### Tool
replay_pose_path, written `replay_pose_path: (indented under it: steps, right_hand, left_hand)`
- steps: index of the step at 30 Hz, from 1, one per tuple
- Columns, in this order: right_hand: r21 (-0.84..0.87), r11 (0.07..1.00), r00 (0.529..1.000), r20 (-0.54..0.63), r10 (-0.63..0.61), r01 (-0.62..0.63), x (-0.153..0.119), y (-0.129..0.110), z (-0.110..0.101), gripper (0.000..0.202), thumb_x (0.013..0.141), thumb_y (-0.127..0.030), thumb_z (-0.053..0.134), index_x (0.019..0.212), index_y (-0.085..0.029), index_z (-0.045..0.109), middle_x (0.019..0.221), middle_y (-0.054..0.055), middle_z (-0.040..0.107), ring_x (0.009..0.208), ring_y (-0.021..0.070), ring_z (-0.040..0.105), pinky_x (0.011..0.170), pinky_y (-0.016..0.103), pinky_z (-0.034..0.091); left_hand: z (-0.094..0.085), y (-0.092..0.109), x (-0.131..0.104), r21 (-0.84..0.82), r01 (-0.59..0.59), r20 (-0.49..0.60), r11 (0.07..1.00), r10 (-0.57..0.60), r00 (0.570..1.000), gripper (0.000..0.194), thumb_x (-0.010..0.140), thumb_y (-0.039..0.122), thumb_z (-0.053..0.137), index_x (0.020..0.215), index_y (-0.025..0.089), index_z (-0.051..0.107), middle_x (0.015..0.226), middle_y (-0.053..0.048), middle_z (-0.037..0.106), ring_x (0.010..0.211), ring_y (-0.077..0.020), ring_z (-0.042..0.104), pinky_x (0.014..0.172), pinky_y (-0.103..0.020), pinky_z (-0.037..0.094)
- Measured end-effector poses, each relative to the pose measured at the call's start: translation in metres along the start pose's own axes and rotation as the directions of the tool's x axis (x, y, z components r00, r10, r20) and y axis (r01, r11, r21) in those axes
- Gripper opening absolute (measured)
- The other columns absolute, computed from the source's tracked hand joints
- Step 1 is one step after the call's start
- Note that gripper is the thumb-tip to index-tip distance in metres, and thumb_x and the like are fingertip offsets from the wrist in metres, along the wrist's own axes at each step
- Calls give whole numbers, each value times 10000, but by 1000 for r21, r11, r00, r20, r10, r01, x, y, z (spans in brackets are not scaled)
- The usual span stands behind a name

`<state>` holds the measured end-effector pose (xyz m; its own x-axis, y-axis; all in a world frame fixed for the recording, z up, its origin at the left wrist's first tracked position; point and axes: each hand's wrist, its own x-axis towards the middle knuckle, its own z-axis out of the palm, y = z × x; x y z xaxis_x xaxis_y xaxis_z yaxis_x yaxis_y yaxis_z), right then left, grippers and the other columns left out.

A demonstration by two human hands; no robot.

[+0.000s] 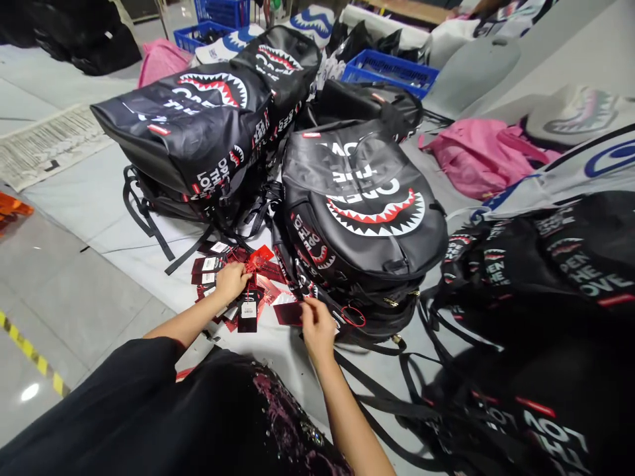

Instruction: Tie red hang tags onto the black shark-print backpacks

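Note:
My left hand [232,281] is closed at the pile of black and red hang tags [248,316] with white labels on the white table; what its fingertips pinch is too small to make out. My right hand [317,324] pinches a dark tag [288,313] beside the lower side of a black backpack [370,198] with a red-and-white shark mouth print. A thin red loop [353,317] lies against that backpack, just right of my right hand. More black printed backpacks [183,125] are stacked behind the tags, their straps hanging toward the pile.
Many black backpacks [560,264] crowd the right side, with loose straps near my right forearm. Pink bags [483,155] lie at the back right. Blue crates [389,71] stand at the back. The white table's [94,211] left edge borders a tiled floor with yellow-black tape [30,350].

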<state>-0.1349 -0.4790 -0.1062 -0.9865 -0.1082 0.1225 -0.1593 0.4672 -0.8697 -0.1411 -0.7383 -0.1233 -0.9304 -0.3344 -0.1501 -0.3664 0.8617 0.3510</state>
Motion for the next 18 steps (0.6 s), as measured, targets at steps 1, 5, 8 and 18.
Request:
replay_pose_path:
  steps: [1, 5, 8, 18]
  right_hand:
    - [20, 999, 994, 104, 27, -30, 4, 0, 14, 254, 873, -357, 480, 943, -180, 647, 817, 62, 655, 688, 162, 607, 677, 294, 486]
    - [70, 984, 927, 351, 130, -164, 22, -2, 60, 261, 853, -374, 474, 860, -175, 644, 642, -2, 609, 551, 130, 545, 585, 247, 438]
    - [91, 977, 889, 436, 136, -194, 33, -1, 80, 247, 846, -372, 478, 808, -179, 627, 601, -24, 582, 528, 117, 525, 572, 230, 418]
    - [148, 874, 772, 552, 315, -463, 66, -16, 141, 213, 850, -296, 497, 714, -161, 589, 679, 8, 650, 454, 71, 535, 476, 183, 388]
  left_hand:
    - [2, -3, 1, 52, -1, 38, 999, -1, 999, 220, 862, 388, 578, 850, 172, 616, 946, -89, 635, 935, -221, 564, 796, -310, 409]
    - [14, -4, 7, 152, -18, 122, 988, -1, 993, 189, 857, 333, 585, 882, 156, 648, 1013, -124, 648, 971, -232, 574, 767, -302, 408]
    - [15, -8, 12, 98, 26, 165, 995, -42, 985, 184, 884, 321, 539, 870, 181, 658, 935, -89, 680, 870, -202, 608, 717, -289, 396]
    - [-4, -6, 3, 196, -134, 104, 972, 115, 988, 318, 937, 280, 386, 902, 151, 674, 965, -134, 672, 923, -246, 614, 762, -330, 394]
